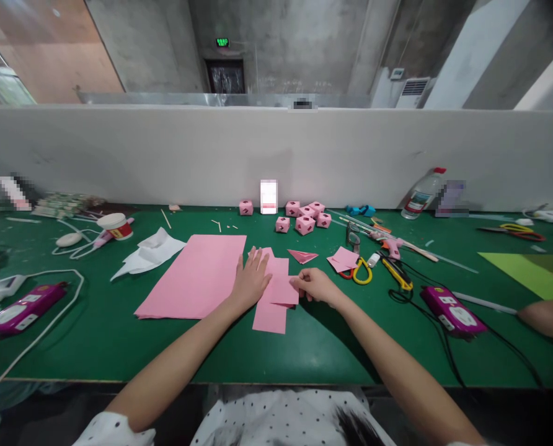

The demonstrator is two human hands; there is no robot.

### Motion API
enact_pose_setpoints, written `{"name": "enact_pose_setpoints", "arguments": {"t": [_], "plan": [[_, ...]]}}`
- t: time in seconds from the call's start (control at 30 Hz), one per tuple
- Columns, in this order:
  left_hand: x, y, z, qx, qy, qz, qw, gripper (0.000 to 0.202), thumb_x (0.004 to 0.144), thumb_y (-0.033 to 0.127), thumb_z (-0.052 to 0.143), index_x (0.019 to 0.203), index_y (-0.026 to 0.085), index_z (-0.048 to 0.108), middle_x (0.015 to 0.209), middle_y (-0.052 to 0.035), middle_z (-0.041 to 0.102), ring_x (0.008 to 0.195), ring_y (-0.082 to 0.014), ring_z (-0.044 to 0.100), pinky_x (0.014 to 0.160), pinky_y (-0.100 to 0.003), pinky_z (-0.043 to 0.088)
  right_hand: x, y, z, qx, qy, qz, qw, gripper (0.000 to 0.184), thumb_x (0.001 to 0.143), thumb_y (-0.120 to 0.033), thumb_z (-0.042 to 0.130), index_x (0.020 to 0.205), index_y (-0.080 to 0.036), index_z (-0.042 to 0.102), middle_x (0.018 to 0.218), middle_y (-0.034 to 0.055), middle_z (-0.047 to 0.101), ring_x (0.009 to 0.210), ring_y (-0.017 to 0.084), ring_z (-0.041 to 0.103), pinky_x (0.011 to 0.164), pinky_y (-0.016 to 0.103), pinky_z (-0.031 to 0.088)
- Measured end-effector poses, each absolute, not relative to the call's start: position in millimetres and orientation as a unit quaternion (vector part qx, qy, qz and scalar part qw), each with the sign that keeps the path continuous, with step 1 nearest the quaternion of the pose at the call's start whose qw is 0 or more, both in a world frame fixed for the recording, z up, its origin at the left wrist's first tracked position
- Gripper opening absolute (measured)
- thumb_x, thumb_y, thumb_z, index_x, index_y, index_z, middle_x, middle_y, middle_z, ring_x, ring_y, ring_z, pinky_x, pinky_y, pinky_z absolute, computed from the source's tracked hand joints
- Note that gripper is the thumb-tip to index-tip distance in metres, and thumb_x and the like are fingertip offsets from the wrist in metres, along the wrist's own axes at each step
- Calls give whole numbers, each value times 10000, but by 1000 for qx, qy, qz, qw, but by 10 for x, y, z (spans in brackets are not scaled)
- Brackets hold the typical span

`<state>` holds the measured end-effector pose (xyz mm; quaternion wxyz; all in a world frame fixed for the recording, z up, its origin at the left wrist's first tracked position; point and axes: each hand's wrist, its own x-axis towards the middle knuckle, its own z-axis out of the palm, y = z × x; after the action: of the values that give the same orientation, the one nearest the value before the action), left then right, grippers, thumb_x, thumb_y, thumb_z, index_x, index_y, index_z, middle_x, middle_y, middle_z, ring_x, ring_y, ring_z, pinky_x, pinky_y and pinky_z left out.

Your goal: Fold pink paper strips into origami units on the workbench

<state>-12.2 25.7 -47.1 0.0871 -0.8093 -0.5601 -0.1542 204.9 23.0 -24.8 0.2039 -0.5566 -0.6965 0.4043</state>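
My left hand [252, 277] lies with fingers spread, on the left side of several overlapping pink paper pieces and near the edge of a stack of large pink sheets [197, 272]. Between thumb and fingers, my right hand [317, 287] pinches the right edge of a small pink paper square [284, 288]. Below that square, a longer pink strip [269, 317] pokes out toward me. A folded pink paper piece [303, 255] rests just beyond my right hand, and loose pink squares [343, 259] lie to its right.
Several pink paper cubes [305, 224] and a lit phone [268, 197] stand by the partition. On the right are yellow-handled scissors [362, 272], a yellow cutter [397, 274], a pink glue gun [390, 246] and a purple power strip [452, 311]. Another person's arm [548, 318] reaches in at right.
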Motion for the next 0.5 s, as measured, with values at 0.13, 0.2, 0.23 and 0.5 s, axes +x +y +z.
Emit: {"name": "enact_pose_setpoints", "arguments": {"t": [0.13,0.2,0.23,0.5], "plan": [[-127,257,-432,-820,-534,-187,87,503,961,279,307,1438,125,344,1533,-122,302,1445,-272,168,1145,-526,178,1989,242,-265,-574,-706,314,272,311,873,-434,526,684,-187,511,606,-9,671,377,80,553,432,176,392],[-130,269,-461,-826,-536,-165,59,512,961,315,314,1442,140,342,1530,-123,306,1441,-278,185,1136,-544,192,1983,256,-272,-580,-708,295,275,312,875,-439,517,687,-190,516,622,-5,676,377,87,556,441,186,397],[-132,277,-482,-828,-539,-147,43,515,963,332,309,1443,150,343,1532,-123,301,1439,-281,194,1130,-558,198,1986,263,-271,-582,-707,294,272,311,874,-443,514,693,-190,522,634,-3,679,377,91,557,438,190,395],[-120,303,-543,-817,-572,-80,-7,540,977,368,207,1488,198,258,1566,-103,189,1443,-261,191,1128,-576,182,1999,271,-214,-579,-744,258,210,374,881,-369,484,567,-180,554,587,17,673,510,121,615,514,198,386]]}}
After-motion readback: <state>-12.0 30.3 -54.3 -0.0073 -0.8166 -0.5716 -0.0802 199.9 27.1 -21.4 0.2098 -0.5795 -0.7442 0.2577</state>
